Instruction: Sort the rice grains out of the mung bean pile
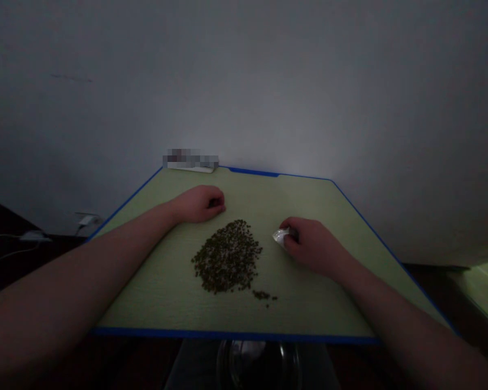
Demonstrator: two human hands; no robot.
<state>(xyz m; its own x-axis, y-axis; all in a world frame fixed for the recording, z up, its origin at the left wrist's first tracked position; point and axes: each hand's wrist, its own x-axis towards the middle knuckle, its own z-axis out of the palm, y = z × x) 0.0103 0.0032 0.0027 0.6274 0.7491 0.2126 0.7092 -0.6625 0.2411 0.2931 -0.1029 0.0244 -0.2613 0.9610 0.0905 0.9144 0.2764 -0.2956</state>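
Covering the middle of the table: a loose, flat pile of grains [228, 257], small and greenish-brown, lying between the two hands and reaching toward the near edge.
Stray grains: a little cluster [261, 295] sits just off the pile's near right corner, with a few single ones beside it.
White wrapper: a shiny, crumpled-looking wrapper [281, 236], right of the pile and apart from it, poking out of the right hand toward the grains.
Right hand: the right hand [309, 241] grips the wrapper between thumb and bent fingers, its forearm coming in over the table's right side.
Left hand: the left hand [199, 203] is beyond the pile's far left side, near the grains, fingers curled in toward the thumb; its inside is dark, so I cannot tell whether it holds anything.
Table: a pale yellow-green table [329, 314] with blue edging; a blue strip [254, 172] is set at the middle of its far edge.
Far left corner: a low white object [191, 168], its upper part blurred out.
Below the near edge: a shiny round vessel [260, 363], partly hidden, between the person's legs.
Behind: a plain grey wall [268, 81], with a white plug [88, 220] low at the left.
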